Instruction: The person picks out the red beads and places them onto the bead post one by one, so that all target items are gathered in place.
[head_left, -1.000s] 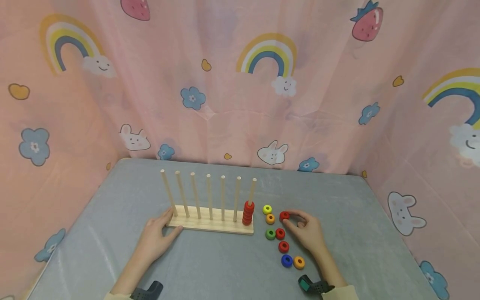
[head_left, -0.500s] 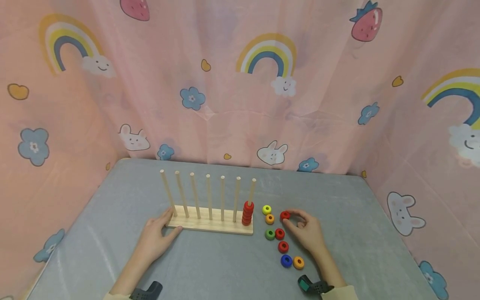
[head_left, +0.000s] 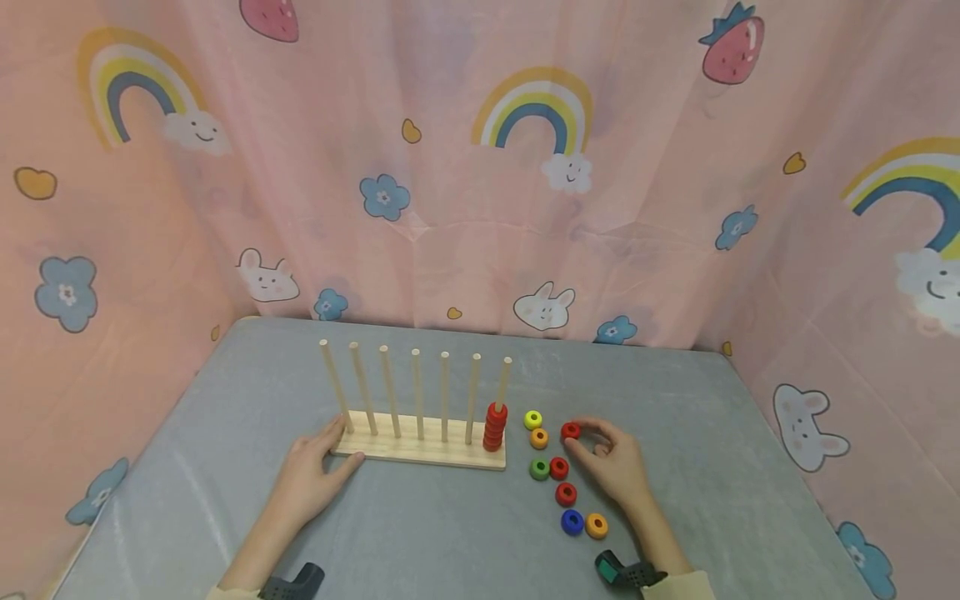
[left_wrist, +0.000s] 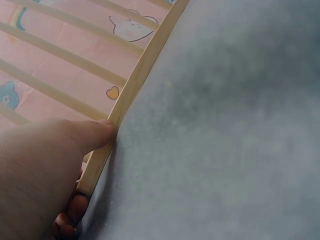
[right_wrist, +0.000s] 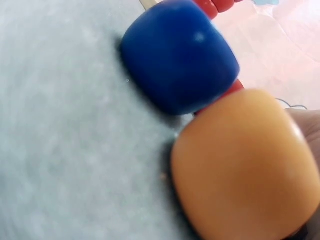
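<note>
At its left end, a wooden peg board [head_left: 420, 450] with several upright pegs is gripped by my left hand [head_left: 307, 479]. The thumb presses its front edge, also seen in the left wrist view, where fingers [left_wrist: 77, 207] curl past the end. Red beads [head_left: 494, 427] are stacked on the rightmost peg. My right hand [head_left: 615, 462] pinches a red bead [head_left: 571, 431] between thumb and forefinger, at the table surface right of the board. In the right wrist view an orange bead [right_wrist: 245, 165] and a blue bead [right_wrist: 180, 57] hide most of that hand.
Between board and right hand lie a yellow bead [head_left: 533, 419], an orange bead [head_left: 538, 438], a green bead [head_left: 540, 469] and two red beads [head_left: 566, 494]. Nearer the front are the blue and orange beads. A grey cloth covers the table [head_left: 420, 542]; a pink curtain [head_left: 450, 250] surrounds it.
Nothing has visibly moved apart from a very slight shift of the head view. Both hands keep their places and their holds.
</note>
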